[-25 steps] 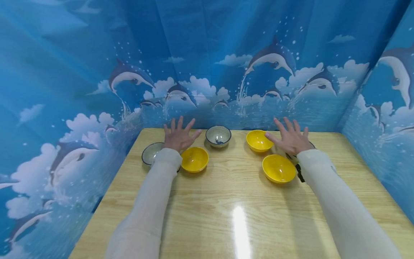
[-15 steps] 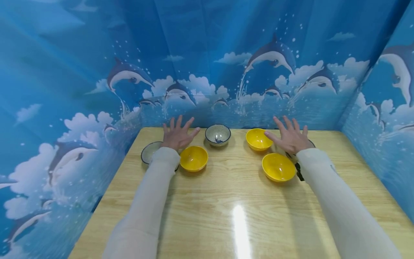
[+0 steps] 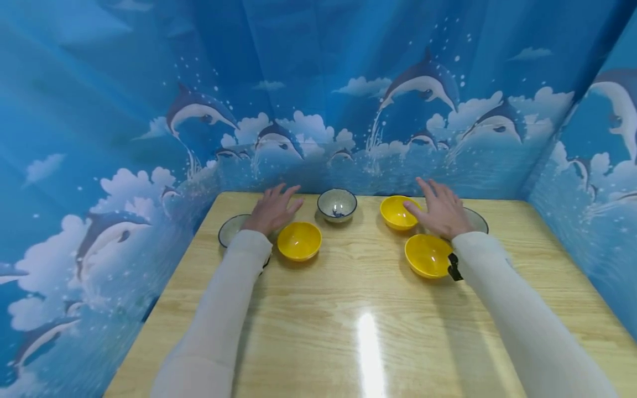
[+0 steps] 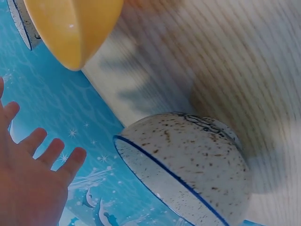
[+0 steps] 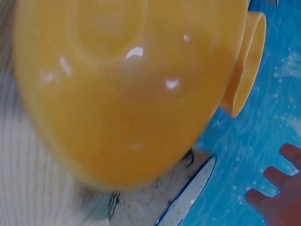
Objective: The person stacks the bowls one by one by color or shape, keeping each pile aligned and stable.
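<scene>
My left hand (image 3: 271, 213) hovers with relaxed fingers between a speckled grey bowl (image 3: 230, 231) with a dark rim and a yellow bowl (image 3: 299, 241). The sleeve and hand hide part of that speckled bowl; its blue-rimmed side (image 4: 188, 160) fills much of the left wrist view. My right hand (image 3: 440, 211) hangs over the right group, holding nothing. Around it are a far yellow bowl (image 3: 398, 213), a nearer yellow bowl (image 3: 428, 256) and a partly hidden speckled bowl (image 3: 476, 221). In the right wrist view the nearer yellow bowl (image 5: 127, 94) looms large, apart from the fingertips (image 5: 256, 198).
Another speckled bowl (image 3: 337, 205) stands at the back middle of the wooden table (image 3: 323, 320). A blue dolphin-print curtain (image 3: 308, 83) hangs right behind the back edge and along both sides. A black strap (image 3: 454, 267) shows at the right wrist.
Both hands had widely spread fingers; now the fingers are closer together and more relaxed. The right hand has turned slightly, uncovering more of the right speckled bowl. The bowls have not moved.
</scene>
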The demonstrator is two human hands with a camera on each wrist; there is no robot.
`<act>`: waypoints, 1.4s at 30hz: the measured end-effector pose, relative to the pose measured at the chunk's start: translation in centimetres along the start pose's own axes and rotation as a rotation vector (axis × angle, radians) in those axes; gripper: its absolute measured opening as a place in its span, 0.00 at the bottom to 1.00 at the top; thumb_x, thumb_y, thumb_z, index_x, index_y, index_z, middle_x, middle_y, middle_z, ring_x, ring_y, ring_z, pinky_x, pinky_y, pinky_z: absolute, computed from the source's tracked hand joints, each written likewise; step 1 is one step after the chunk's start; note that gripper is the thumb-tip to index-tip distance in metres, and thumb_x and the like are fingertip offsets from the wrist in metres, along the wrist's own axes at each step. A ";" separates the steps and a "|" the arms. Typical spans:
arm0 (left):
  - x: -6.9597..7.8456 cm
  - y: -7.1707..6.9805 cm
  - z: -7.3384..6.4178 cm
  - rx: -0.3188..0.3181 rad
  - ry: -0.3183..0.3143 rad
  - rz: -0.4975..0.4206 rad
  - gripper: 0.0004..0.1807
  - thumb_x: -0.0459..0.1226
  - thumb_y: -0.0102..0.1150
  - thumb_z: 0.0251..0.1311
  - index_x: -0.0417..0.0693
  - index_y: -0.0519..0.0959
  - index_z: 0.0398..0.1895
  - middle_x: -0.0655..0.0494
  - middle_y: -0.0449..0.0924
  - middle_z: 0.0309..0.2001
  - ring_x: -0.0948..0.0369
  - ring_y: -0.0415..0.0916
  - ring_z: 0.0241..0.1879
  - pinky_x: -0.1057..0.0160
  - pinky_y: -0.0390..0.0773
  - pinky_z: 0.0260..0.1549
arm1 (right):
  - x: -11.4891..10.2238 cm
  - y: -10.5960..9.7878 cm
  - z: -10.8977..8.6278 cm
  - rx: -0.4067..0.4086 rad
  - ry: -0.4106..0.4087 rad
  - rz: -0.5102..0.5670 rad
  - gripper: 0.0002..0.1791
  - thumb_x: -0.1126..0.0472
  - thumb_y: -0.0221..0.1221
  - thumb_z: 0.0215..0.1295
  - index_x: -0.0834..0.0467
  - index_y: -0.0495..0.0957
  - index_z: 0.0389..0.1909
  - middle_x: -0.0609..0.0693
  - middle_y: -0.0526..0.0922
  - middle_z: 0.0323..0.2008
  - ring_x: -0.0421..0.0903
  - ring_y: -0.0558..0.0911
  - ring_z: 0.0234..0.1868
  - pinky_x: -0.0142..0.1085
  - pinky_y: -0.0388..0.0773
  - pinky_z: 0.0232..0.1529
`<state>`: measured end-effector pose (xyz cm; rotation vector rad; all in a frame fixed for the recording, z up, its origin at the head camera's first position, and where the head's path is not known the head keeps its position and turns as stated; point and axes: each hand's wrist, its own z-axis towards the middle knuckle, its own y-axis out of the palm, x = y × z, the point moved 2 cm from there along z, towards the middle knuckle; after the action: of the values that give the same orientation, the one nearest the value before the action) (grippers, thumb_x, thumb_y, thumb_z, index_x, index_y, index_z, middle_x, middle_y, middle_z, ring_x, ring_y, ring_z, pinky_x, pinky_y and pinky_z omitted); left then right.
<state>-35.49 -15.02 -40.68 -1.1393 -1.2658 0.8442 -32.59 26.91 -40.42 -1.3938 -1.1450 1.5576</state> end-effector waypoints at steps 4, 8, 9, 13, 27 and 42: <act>-0.3 0.1 -0.3 -0.015 0.003 -0.027 0.35 0.63 0.38 0.85 0.69 0.54 0.89 0.46 0.45 0.90 0.40 0.47 0.87 0.29 0.57 0.82 | -0.8 0.5 -0.1 0.000 -0.029 0.010 0.52 0.26 0.43 0.81 0.51 0.38 0.91 0.70 0.44 0.87 0.77 0.46 0.85 0.79 0.44 0.80; -0.5 0.2 -0.7 -0.024 -0.003 -0.079 0.35 0.61 0.40 0.86 0.69 0.53 0.89 0.47 0.45 0.90 0.41 0.47 0.87 0.28 0.58 0.81 | -1.7 1.1 -0.1 0.009 -0.058 0.015 0.50 0.28 0.44 0.82 0.52 0.41 0.91 0.69 0.47 0.87 0.75 0.49 0.85 0.77 0.48 0.81; -0.6 0.2 -0.8 -0.026 -0.004 -0.091 0.34 0.60 0.41 0.86 0.69 0.54 0.89 0.47 0.46 0.90 0.41 0.48 0.87 0.28 0.59 0.81 | -2.0 1.2 -0.1 0.011 -0.064 0.018 0.50 0.29 0.45 0.83 0.52 0.41 0.91 0.69 0.47 0.87 0.74 0.50 0.85 0.77 0.49 0.81; -0.7 0.2 -1.0 -0.030 -0.016 -0.118 0.34 0.59 0.42 0.86 0.68 0.55 0.89 0.48 0.50 0.89 0.43 0.50 0.87 0.32 0.58 0.82 | -3.1 1.7 -0.1 0.014 -0.076 0.047 0.48 0.33 0.48 0.83 0.50 0.41 0.91 0.68 0.48 0.87 0.74 0.51 0.85 0.77 0.50 0.81; -1.6 1.3 -1.5 -0.041 0.004 -0.158 0.30 0.53 0.47 0.87 0.59 0.63 0.86 0.50 0.60 0.86 0.45 0.57 0.84 0.38 0.59 0.84 | -6.9 3.8 -0.6 0.000 -0.137 0.239 0.48 0.31 0.47 0.83 0.48 0.43 0.91 0.62 0.50 0.88 0.68 0.51 0.87 0.73 0.50 0.83; -1.8 2.3 -2.2 -0.062 -0.009 -0.172 0.25 0.47 0.49 0.87 0.55 0.70 0.81 0.46 0.71 0.78 0.46 0.69 0.77 0.41 0.67 0.81 | -10.9 6.5 -1.4 -0.019 -0.186 0.330 0.42 0.37 0.51 0.84 0.51 0.53 0.89 0.58 0.58 0.86 0.64 0.57 0.86 0.69 0.55 0.84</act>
<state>-33.36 -16.51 -43.24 -1.0591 -1.3846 0.6867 -29.51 14.84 -42.96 -1.5346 -1.0779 1.9467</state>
